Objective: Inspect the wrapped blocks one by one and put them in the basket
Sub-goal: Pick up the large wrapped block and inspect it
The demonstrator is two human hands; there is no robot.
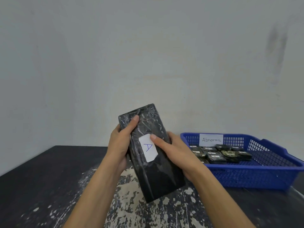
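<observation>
1. The left hand is gripping the big wrapped block on one side. Its thumb is lying flat on the front near the top & its fingers are going round the back.
2. The right hand is gripping the same block on the other side, w/ its thumb tip pressing on the top corner of the white label.
3. The block is staying up in the air btw both hands, above the surface. It's tilting, w/ its top end leaning over the left hand. It's black & shining under crinkly clear wrap.
4. The label is sticking on the front & showing a blue "A".
5. The blue basket is sitting on the surface near the right hand, on its outer side.
6. Small wrapped blocks are lying close together inside the basket, at the end nearer the right hand. A paper sign reading "Abnormal" is hanging on the basket's far side.
7. Under both hands, pale patches are showing thru the dark surface.
</observation>
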